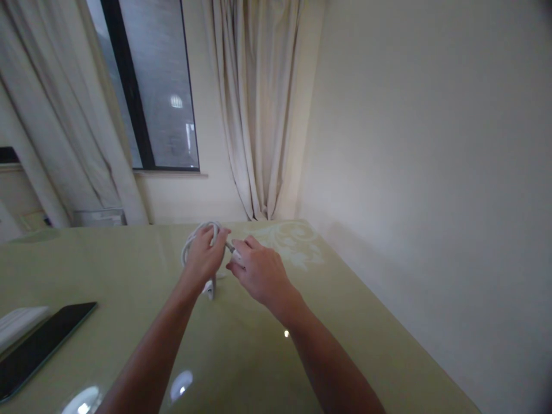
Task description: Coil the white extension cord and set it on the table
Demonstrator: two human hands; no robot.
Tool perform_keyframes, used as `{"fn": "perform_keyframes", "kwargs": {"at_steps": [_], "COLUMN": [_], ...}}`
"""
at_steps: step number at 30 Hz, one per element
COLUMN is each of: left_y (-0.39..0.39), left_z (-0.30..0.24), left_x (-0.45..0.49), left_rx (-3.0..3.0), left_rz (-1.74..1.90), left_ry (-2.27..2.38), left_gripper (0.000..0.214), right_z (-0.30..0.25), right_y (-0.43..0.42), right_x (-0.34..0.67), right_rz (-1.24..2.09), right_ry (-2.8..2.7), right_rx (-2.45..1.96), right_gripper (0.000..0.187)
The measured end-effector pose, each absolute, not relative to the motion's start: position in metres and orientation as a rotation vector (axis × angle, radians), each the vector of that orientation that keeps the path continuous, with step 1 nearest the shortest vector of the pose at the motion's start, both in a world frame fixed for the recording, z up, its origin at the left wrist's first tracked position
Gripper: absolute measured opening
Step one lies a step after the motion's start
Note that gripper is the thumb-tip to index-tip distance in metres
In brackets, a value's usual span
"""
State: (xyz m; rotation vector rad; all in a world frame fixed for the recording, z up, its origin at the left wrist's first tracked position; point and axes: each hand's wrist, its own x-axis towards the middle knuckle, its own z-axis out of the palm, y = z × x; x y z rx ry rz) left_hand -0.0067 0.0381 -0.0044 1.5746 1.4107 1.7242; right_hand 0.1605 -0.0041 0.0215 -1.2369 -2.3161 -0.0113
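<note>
A white cable (186, 251) is gathered in loops above the table, and my left hand (203, 253) is closed around it. One end piece, a white plug (209, 289), hangs below that hand. My right hand (261, 267), just beside the left, pinches the cable's other white end piece (237, 259) between thumb and fingers. A short stretch of cable runs from one hand to the other. The fingers hide part of both the loops and the gripped end.
A black flat device (45, 348), like a tablet or phone, lies at the left of the greenish table (241, 362). Next to it is a white box-like object (21, 323). A wall (422, 190) borders the right edge; curtains (259, 109) hang behind.
</note>
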Motion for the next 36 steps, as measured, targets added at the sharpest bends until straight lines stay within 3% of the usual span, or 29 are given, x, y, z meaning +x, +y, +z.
{"fn": "perform_keyframes", "kwargs": {"at_steps": [2, 6, 8, 14, 20, 22, 26, 30, 36], "left_y": [0.037, 0.036, 0.036, 0.034, 0.043, 0.046, 0.051, 0.054, 0.049], "left_z": [-0.004, -0.006, -0.005, -0.006, -0.013, -0.016, -0.023, -0.026, -0.018], "left_x": [0.001, 0.008, 0.009, 0.014, 0.016, 0.017, 0.016, 0.013, 0.014], "left_rx": [1.768, 1.869, 1.913, 1.738, 1.051, 0.956, 0.908, 0.842, 0.787], "left_rz": [1.686, 1.614, 1.585, 1.644, 1.872, 1.918, 1.868, 1.805, 1.662], "left_ry": [1.442, 1.456, 1.433, 1.313, 1.117, 1.100, 1.114, 1.068, 0.988], "left_gripper": [0.035, 0.039, 0.040, 0.040, 0.058, 0.060, 0.054, 0.051, 0.060], "right_z": [0.019, 0.020, 0.022, 0.021, 0.021, 0.021, 0.023, 0.028, 0.028], "right_y": [-0.002, 0.006, 0.010, 0.017, 0.027, 0.027, 0.024, 0.017, 0.007], "right_x": [0.156, 0.160, 0.164, 0.175, 0.186, 0.186, 0.184, 0.187, 0.179], "right_rz": [0.023, 0.137, 0.182, 0.299, 0.413, 0.349, 0.232, 0.341, 0.280], "right_ry": [-2.272, -2.135, -2.105, -2.013, -1.872, -1.890, -1.948, -1.982, -2.047], "right_rx": [-1.304, -1.442, -1.446, -1.302, -1.051, -1.004, -1.042, -1.055, -1.240], "right_gripper": [0.038, 0.083, 0.092, 0.083, 0.033, 0.025, 0.022, 0.024, 0.026]}}
